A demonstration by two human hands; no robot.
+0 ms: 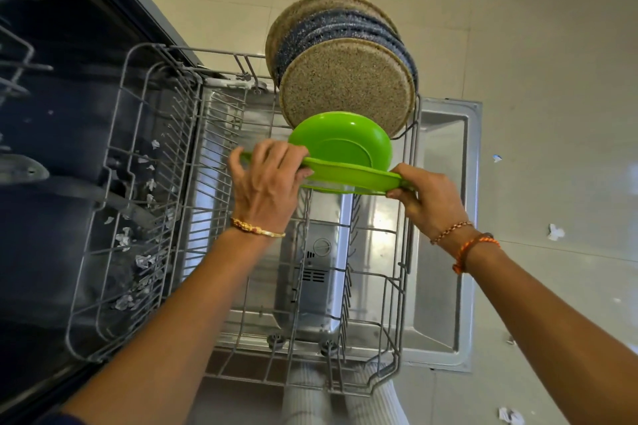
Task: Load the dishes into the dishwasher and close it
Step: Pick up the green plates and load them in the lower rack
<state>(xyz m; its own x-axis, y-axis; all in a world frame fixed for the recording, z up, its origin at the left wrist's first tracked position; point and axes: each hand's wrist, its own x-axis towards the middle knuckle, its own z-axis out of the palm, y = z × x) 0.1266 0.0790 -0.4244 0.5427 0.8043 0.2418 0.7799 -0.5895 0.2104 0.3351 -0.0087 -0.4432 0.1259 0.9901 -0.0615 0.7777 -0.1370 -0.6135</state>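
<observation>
The dishwasher's lower wire rack (145, 190) is pulled out over the open door (445, 217). Several speckled beige and blue plates (345, 93) stand on edge at the rack's far right. A green plate (341, 145) stands upright just in front of them. I hold a second green plate (348, 176) edge-up over the rack. My left hand (266, 183) grips its left rim, and my right hand (428, 197) pinches its right rim. Whether this plate sits between tines is hidden.
The dishwasher tub (51, 148) gapes dark on the left, with paper scraps (138, 259) along the rack's left side. A detergent dispenser (317, 269) shows on the door. Beige floor tiles (552, 79) lie to the right with small paper bits (556, 231).
</observation>
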